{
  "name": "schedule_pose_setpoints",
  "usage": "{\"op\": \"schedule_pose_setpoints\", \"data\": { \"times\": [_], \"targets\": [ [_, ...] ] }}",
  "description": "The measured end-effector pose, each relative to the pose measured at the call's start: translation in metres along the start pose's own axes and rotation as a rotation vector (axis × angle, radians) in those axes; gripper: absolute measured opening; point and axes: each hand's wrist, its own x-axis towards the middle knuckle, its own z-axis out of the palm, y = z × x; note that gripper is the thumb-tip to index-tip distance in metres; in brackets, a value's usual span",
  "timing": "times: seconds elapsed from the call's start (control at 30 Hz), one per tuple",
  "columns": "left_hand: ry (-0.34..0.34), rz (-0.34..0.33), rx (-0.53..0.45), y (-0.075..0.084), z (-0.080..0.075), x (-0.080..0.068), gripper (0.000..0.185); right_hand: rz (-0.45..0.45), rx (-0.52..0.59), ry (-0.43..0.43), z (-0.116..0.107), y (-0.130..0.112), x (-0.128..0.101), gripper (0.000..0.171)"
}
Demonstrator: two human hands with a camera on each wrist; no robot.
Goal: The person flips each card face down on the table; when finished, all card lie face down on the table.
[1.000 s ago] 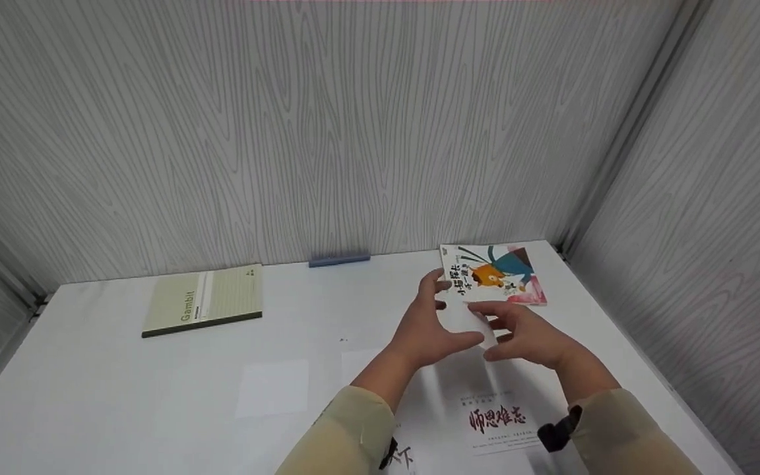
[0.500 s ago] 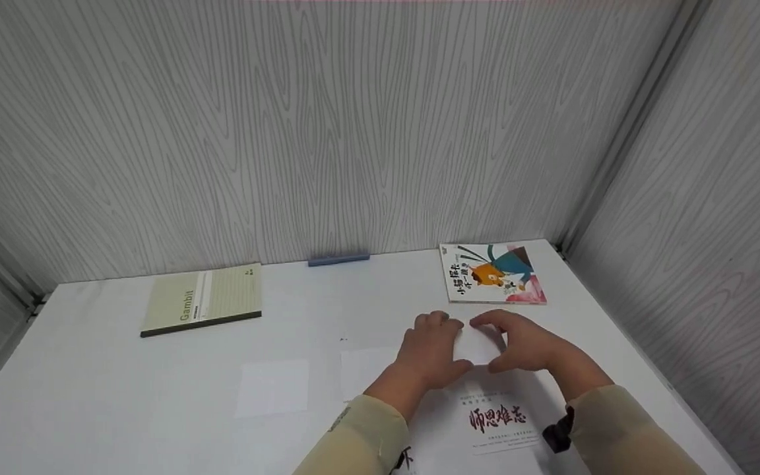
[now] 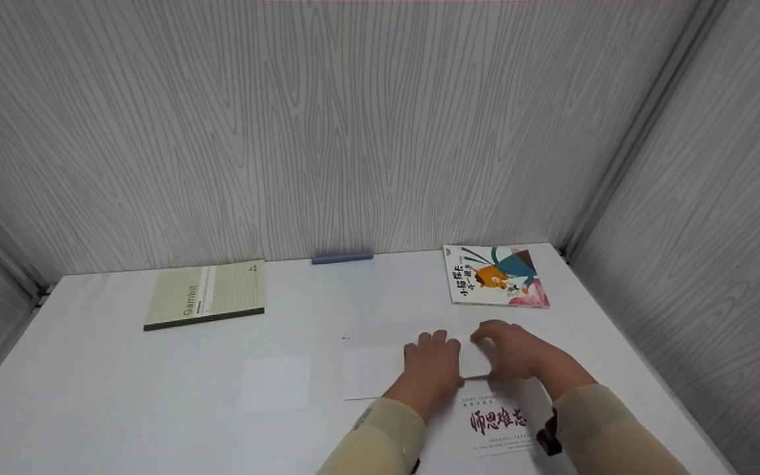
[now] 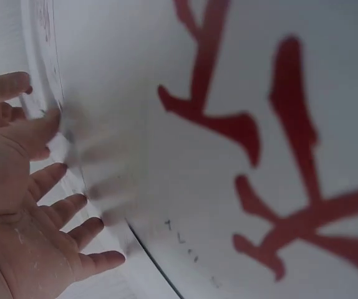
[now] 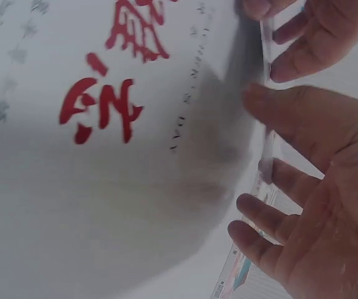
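Observation:
A thin, flat white piece [image 3: 475, 358] lies between my two hands, its near edge showing as a dark line in the head view. My left hand [image 3: 434, 364] holds its left end, thumb at the near edge and fingers on the far side. At the right end my right hand [image 3: 517, 349] pinches it between thumb and forefinger; the other fingers spread loosely in the right wrist view. Under the hands is a white printed surface [image 3: 466, 448] with red Chinese characters, which fills much of both wrist views. The forearms cover part of it.
A green Gambit notebook [image 3: 207, 295] lies at the back left of the white table [image 3: 123, 389]. A blue pen-like stick [image 3: 342, 258] rests against the rear wall, and a picture book [image 3: 497, 276] lies at the back right. Pale paper squares [image 3: 276, 384] are left of my hands.
Both hands have come nearer to me and lower, bringing the white piece with them. It looked curled a second ago and now looks flat. The picture book is fully uncovered.

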Motion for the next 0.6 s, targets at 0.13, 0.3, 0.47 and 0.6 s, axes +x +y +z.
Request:
{"op": "schedule_pose_setpoints", "data": {
  "times": [0.13, 0.3, 0.47, 0.6],
  "targets": [
    [0.004, 0.004, 0.087, 0.003, -0.003, -0.002, 0.031, 0.059, -0.049, -0.031, 0.005, -0.004, 0.002, 0.07],
    [-0.041, 0.01, 0.091, 0.006, -0.005, -0.011, 0.03, 0.075, -0.055, -0.028, 0.011, -0.004, 0.001, 0.07],
    [-0.048, 0.007, 0.056, 0.003, -0.014, -0.016, 0.033, 0.051, -0.058, -0.023, 0.01, -0.003, 0.0, 0.068],
    [-0.033, 0.014, 0.011, -0.004, -0.028, -0.017, 0.033, 0.033, -0.046, 0.013, 0.01, -0.001, -0.001, 0.067]
  ]
}}
